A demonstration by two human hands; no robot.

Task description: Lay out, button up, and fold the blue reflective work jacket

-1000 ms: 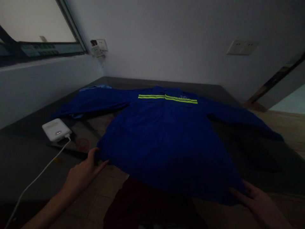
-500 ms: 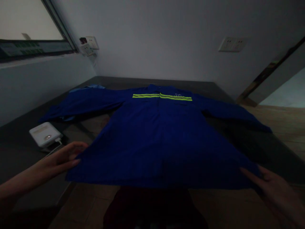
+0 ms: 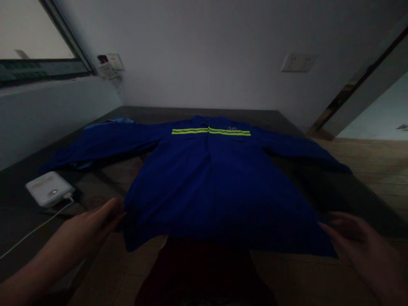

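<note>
A blue work jacket [image 3: 204,178] lies front up and spread out, its sleeves stretched to both sides and its collar at the far end. Two yellow-green stripes cross the chest. My left hand [image 3: 95,227] pinches the jacket's side edge close to the left hem corner, which hangs down below the fingers. On the other side, my right hand [image 3: 360,242] has its thumb and fingers closed at the right side edge, just above the other hem corner. The hem reaches past the table's near edge, over my dark red clothing [image 3: 204,272].
Left of the jacket, a white box-shaped device [image 3: 49,189] with a plugged-in cable rests on the dark table [image 3: 19,204]. Light blue cloth [image 3: 123,120] shows beside the left sleeve. Behind rises a wall with sockets [image 3: 298,62]; a window [image 3: 35,34] is at upper left.
My left hand has moved right and turned over, bringing the left hem corner inward so that it droops. My right hand's grip sits slightly higher on the edge. The view has shifted a little.
</note>
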